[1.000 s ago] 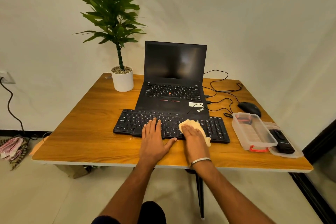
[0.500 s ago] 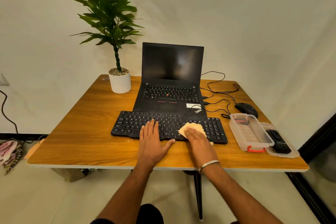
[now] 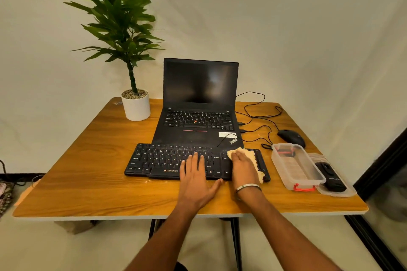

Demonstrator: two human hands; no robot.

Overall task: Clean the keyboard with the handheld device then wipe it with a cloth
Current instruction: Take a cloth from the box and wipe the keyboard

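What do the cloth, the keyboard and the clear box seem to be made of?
The cloth: soft yellowish fabric, it rumples under the right hand. The keyboard: likely matte black plastic with white printed letters. The clear box: see-through plastic, slightly glossy, with red clips.

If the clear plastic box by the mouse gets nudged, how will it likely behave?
The clear box looks thin-walled and nearly empty, so probably light and quick to slide on the smooth table. Low and long, it seems unlikely to tip.
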